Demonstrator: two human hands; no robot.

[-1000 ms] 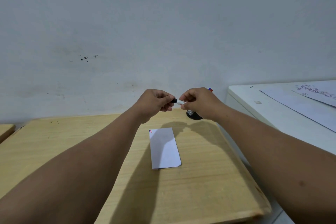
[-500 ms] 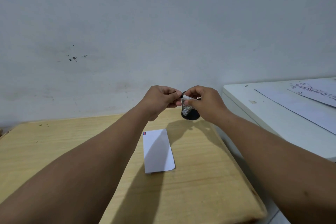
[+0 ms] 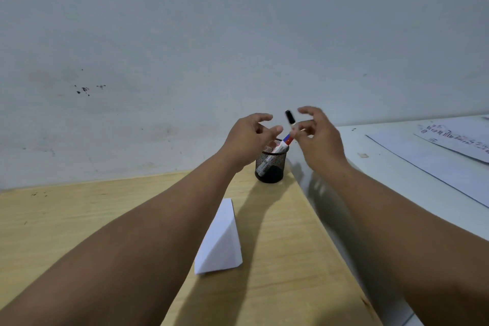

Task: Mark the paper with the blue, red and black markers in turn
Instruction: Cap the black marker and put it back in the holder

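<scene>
Fingers on both hands are spread and loose above the black wire-mesh pen cup [image 3: 270, 164]. The left hand [image 3: 247, 137] holds nothing; the right hand [image 3: 316, 135] hovers just beside the black-capped white marker [image 3: 290, 124], which stands tilted over the cup's rim, and I cannot tell whether any finger touches it. Another marker with a red and blue band [image 3: 286, 140] leans inside the cup. The white folded paper [image 3: 221, 241] lies on the pale wooden surface [image 3: 79, 219], nearer than the cup. Judging by this, the black marker is being returned: let it drop squarely into the cup without tipping it.
</scene>
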